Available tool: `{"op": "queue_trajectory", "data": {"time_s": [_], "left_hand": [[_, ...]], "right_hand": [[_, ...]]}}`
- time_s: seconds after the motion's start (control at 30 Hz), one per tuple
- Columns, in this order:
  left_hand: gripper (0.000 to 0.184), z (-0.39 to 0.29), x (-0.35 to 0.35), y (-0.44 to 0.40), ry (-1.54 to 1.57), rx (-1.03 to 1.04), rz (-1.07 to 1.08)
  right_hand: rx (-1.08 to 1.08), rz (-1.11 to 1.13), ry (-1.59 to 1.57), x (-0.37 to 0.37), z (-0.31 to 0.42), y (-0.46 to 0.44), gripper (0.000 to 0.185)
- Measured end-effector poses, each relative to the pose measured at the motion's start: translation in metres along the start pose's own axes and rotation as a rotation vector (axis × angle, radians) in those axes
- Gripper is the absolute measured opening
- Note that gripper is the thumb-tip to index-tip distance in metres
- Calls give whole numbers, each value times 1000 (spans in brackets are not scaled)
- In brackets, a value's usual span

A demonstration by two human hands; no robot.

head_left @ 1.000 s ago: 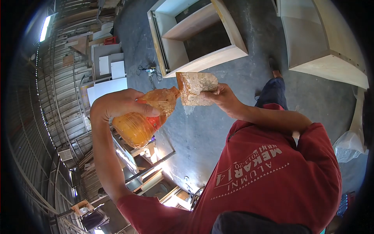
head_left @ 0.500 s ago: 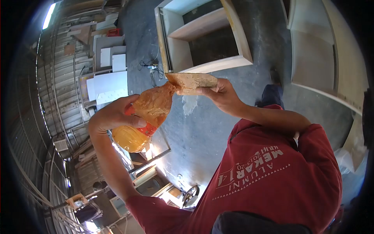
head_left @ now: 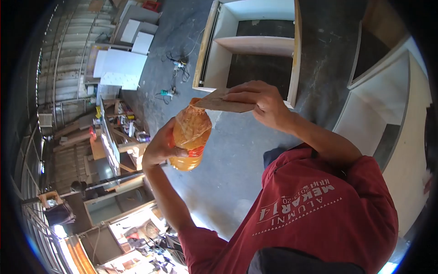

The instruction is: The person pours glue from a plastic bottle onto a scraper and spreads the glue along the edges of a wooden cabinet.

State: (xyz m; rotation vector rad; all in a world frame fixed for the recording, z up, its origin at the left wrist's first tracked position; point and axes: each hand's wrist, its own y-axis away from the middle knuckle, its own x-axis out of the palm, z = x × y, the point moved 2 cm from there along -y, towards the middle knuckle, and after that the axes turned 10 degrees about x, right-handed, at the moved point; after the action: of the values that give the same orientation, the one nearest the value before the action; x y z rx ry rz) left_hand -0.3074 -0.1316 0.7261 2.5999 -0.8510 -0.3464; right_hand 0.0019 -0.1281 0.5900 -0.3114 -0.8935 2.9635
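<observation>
My left hand (head_left: pixel 162 145) is wrapped round a plastic bottle (head_left: pixel 190 132) with a red label band and yellow-orange contents, its upper part smeared orange-brown. The bottle stands nearly upright, neck toward the top of the view. Between the fingers and thumb of my right hand (head_left: pixel 264 104) is a flat, stained board piece (head_left: pixel 223 103). Its left end lies at the bottle's mouth, which it partly covers; whether they touch I cannot tell.
An open cabinet frame (head_left: pixel 258 45) lies on the grey floor (head_left: pixel 214 169) beyond my hands. Another cabinet (head_left: pixel 372 109) is at the right. Cables with a power strip (head_left: pixel 179 65), white panels (head_left: pixel 123 68) and a cluttered bench (head_left: pixel 109 141) are at the left.
The bottle has tipped from slanting to nearly upright. My right hand has turned the board piece edge-on over the bottle's mouth, its fingers now on top. The view has swung round.
</observation>
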Motion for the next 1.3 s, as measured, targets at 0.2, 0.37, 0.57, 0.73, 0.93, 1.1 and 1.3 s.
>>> {"op": "queue_trajectory", "data": {"time_s": [0.2, 0.37, 0.57, 0.73, 0.93, 1.1, 1.3], "left_hand": [[117, 107, -11, -15, 218, 304, -196], [105, 205, -5, -64, -17, 318, -309], [100, 381, 57, -119, 70, 192, -570], [102, 464, 124, -124, 247, 102, -624], [99, 514, 188, -124, 42, -142, -452], [100, 552, 260, -100, 688, -272, -633], [92, 580, 326, -79, 645, -426, -602]], "right_hand": [[78, 221, 88, -1, -54, 0, 43], [802, 216, -460, 25, -94, 22, 30], [893, -105, -445, 17, -96, 28, 31], [1160, 61, 454, 1, -144, 80, 31], [1007, 245, 645, 16, -257, 166, 26], [1012, 336, 717, 27, -328, 193, 24], [979, 361, 631, -16, -388, 188, 23]]}}
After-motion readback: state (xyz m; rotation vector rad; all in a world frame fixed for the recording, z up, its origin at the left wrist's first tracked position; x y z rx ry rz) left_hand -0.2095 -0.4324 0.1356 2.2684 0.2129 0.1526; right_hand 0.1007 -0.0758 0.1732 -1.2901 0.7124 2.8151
